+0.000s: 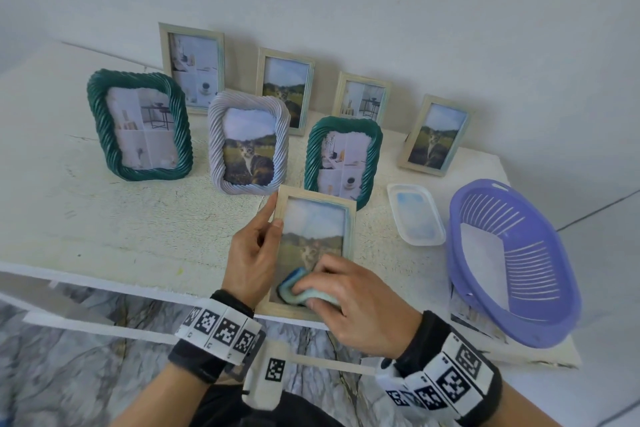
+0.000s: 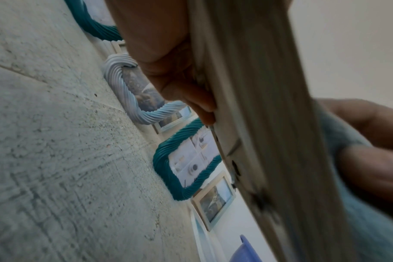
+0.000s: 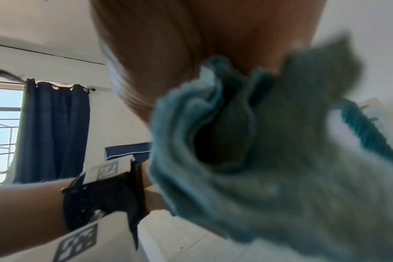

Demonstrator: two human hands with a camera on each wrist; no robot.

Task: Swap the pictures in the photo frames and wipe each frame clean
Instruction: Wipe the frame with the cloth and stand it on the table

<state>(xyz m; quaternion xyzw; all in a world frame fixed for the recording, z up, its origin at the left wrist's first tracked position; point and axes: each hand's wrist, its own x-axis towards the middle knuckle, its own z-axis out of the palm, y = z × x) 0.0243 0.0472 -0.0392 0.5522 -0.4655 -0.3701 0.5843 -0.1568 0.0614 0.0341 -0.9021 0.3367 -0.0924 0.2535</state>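
Gripping the wooden frame (image 1: 349, 215) by its edge, the left hand (image 1: 252, 260) steadies it. The right hand (image 1: 356, 305) presses a bunched blue cloth (image 1: 294, 288) against the glass.

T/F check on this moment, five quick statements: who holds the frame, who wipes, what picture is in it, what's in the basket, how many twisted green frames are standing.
1. The left hand grips the wooden frame by its edge. True.
2. The right hand presses a blue cloth on the glass. True.
3. The held frame shows a room interior. False: it shows a cat in a field.
4. The purple basket holds a frame. False: no frame is visible in it.
5. Two green twisted frames stand on the table. True: one at left, one nearer the middle.
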